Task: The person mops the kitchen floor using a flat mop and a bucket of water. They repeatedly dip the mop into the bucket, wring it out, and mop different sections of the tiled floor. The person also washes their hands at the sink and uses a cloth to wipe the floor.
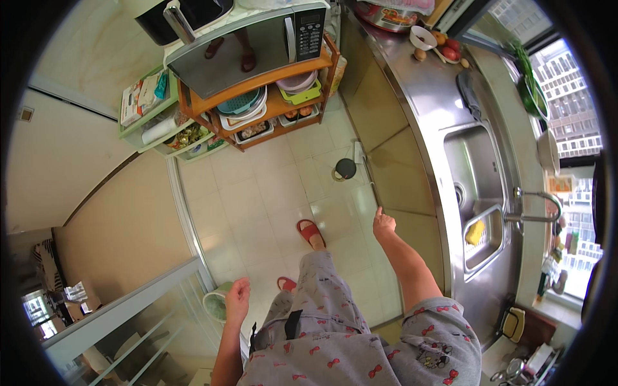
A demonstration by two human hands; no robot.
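My right hand point(384, 223) reaches forward over the tiled floor, its index finger extended and nothing held in it. It is near the cabinet fronts point(405, 169) below the steel counter. My left hand point(237, 300) hangs at my left side, fingers loosely curled and holding nothing, beside a pale green bin point(215, 305). Ahead on the floor stands a small dark round object point(345, 168), close to the cabinet base. A red slipper point(309, 231) is on my forward foot.
A wooden rack point(260, 113) ahead carries a microwave point(241, 53), plates and trays. Green drawers point(159, 120) stand left of it. The steel sink point(475, 169), with a yellow sponge point(475, 233), lies to the right. A glass sliding door point(145, 299) is at the left.
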